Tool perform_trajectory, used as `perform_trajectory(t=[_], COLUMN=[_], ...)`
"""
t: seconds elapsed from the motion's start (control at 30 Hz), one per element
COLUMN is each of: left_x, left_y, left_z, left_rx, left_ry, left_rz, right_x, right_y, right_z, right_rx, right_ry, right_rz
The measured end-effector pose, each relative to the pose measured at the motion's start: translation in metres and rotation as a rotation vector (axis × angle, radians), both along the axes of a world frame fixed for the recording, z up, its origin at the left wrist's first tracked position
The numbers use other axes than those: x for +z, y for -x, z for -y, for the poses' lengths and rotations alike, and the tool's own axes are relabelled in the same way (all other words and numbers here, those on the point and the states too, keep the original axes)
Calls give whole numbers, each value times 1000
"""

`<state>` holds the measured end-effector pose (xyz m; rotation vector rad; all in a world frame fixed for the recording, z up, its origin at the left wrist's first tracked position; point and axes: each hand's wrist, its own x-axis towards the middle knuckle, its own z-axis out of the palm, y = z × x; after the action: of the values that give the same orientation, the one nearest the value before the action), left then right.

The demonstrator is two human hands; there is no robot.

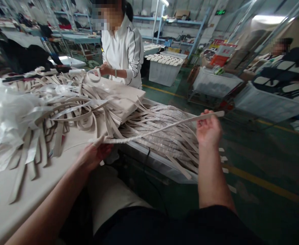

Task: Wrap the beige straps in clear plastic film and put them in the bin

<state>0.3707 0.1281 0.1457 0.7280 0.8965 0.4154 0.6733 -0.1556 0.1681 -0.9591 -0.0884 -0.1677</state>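
A long beige strap (162, 129) is stretched between my two hands, rising toward the right. My right hand (208, 131) pinches it near its wider, flat end, which sticks out beyond the fingers. Nearer the table edge, my left hand (95, 154) is closed on the other part, and a thin tail trails leftward from it. Below the strap lies a heaped bundle of similar straps (164, 139) in a pale bin (162, 168). More loose straps (57, 132) hang and curl over the table at left.
Clear plastic wrap (6, 119) covers part of the beige table (12, 217). A flat beige stack (119, 95) sits at its far end. Opposite me a person in a white jacket (125, 47) handles a strap. Bins (164, 71) and a mesh cart (215, 85) stand behind; a cable hangs below.
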Motion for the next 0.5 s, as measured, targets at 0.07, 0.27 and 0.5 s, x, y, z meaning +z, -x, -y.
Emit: perform_trajectory(t=[0.07, 0.27, 0.5], left_x=[16, 11, -65], left_y=[-33, -87, 21], left_z=[-1, -1, 9], left_rx=[-101, -206, -114], left_ry=[-16, -95, -188], left_rz=[88, 186, 17], right_x=[-7, -59, -110], right_y=[-16, -30, -34], right_z=[29, 79, 94], right_rx=[-163, -367, -403], right_ry=[2, 146, 326], right_rz=[-39, -242, -282])
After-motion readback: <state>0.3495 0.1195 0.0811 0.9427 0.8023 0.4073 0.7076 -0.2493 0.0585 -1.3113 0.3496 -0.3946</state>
